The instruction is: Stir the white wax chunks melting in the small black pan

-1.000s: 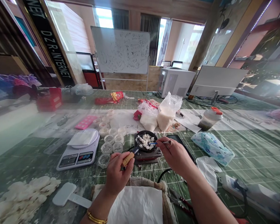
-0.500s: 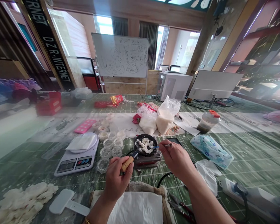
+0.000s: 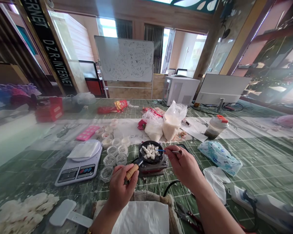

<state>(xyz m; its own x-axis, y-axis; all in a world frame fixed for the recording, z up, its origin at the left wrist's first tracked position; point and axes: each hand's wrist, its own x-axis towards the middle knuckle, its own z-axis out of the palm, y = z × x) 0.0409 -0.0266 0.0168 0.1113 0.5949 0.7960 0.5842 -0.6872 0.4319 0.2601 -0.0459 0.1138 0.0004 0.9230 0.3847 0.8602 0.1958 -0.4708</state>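
Note:
My left hand [image 3: 123,185] is wrapped round the wooden handle [image 3: 132,172] of a small black pan [image 3: 143,160]. The pan is over a small stove [image 3: 152,170] and holds white chunks [image 3: 150,151]. My right hand [image 3: 182,164] pinches a thin blue-tipped stick [image 3: 162,150], whose tip reaches in among the chunks from the right. Several clear round cups [image 3: 109,160] stand left of the pan, beside a white scale [image 3: 79,165] with a white sheet on its plate. Below the stove lies a cloth-edged pad [image 3: 143,216] with white paper on it.
Bags of white powder [image 3: 173,122] stand behind the pan, with an orange-lidded bottle [image 3: 216,126] to their right. A tissue pack [image 3: 219,156], scissors [image 3: 190,217] and a power strip [image 3: 263,204] lie right. A white scraper [image 3: 63,213] and a pink mould [image 3: 88,132] lie left.
The camera view has shifted slightly. The white chunks sit a little differently in the pan, and the stick's tip lies among them. Both hands keep their hold.

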